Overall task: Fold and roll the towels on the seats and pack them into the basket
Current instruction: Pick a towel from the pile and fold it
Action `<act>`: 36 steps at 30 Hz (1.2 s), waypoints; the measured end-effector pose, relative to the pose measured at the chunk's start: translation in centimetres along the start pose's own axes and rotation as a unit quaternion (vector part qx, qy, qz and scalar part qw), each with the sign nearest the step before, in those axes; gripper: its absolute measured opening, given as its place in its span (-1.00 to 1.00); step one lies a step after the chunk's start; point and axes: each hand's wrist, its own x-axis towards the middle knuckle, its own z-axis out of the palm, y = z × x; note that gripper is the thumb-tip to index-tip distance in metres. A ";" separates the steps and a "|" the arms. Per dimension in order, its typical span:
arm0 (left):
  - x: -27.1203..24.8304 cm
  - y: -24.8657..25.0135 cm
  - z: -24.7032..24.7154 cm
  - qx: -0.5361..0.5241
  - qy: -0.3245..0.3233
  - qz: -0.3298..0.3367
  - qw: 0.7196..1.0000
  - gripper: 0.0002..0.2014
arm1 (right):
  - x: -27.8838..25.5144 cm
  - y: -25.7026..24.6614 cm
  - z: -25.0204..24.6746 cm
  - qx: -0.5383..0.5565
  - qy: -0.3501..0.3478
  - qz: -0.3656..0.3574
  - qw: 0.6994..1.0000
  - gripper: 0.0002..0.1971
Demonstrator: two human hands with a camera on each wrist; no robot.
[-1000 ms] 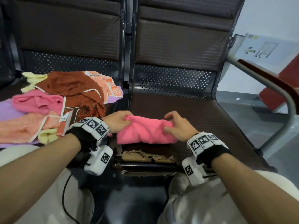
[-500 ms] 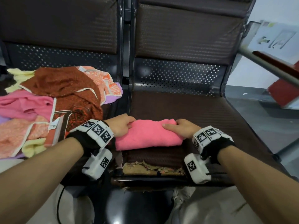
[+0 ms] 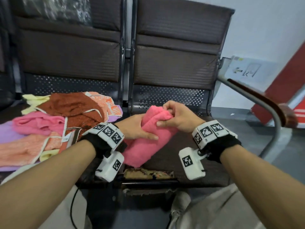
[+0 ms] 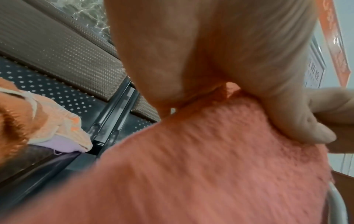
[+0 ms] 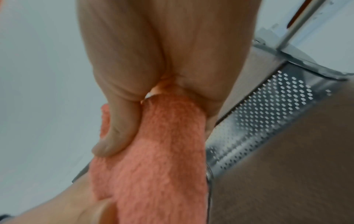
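A rolled pink towel (image 3: 148, 142) (image 4: 201, 166) (image 5: 162, 159) slants over the right seat (image 3: 173, 156), its far end raised. My left hand (image 3: 138, 129) grips the roll around its middle, thumb lying across the top. My right hand (image 3: 171, 116) pinches the raised far end between thumb and curled fingers. In the left wrist view my left hand (image 4: 239, 84) wraps the roll from above. In the right wrist view my right hand (image 5: 145, 97) clamps the towel's end. No basket is in view.
A heap of loose towels (image 3: 54, 123) in brown, pink, orange, yellow and lilac covers the left seat. The right seat's front edge is torn (image 3: 148, 173). A metal armrest (image 3: 257, 103) curves at the right. My knees sit below the seats.
The pink towel lay flat across the seat under both hands; now both hands have lifted and turned it lengthwise, the far end raised. The head view has tilted up.
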 end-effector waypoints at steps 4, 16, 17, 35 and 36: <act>-1.6 4.1 -0.4 0.054 0.082 0.041 0.994 -0.53 | -2.2 -3.5 -2.0 -0.033 0.124 -0.038 0.991 -0.61; -2.1 20.0 2.2 0.205 0.135 0.175 0.954 -0.76 | -13.4 -11.4 -10.2 -0.148 0.170 0.033 0.974 -0.81; -1.9 21.0 3.0 0.208 0.124 0.187 0.952 -0.75 | -14.8 -11.3 -10.8 -0.147 0.186 0.030 0.971 -0.84; -0.1 21.4 33.9 0.097 -0.363 0.117 0.919 -0.69 | -45.5 10.2 -8.6 0.120 0.557 0.121 0.813 -0.75; -0.2 20.6 35.7 0.128 -0.377 0.124 0.909 -0.78 | -46.8 11.7 -7.6 0.113 0.555 0.146 0.811 -0.74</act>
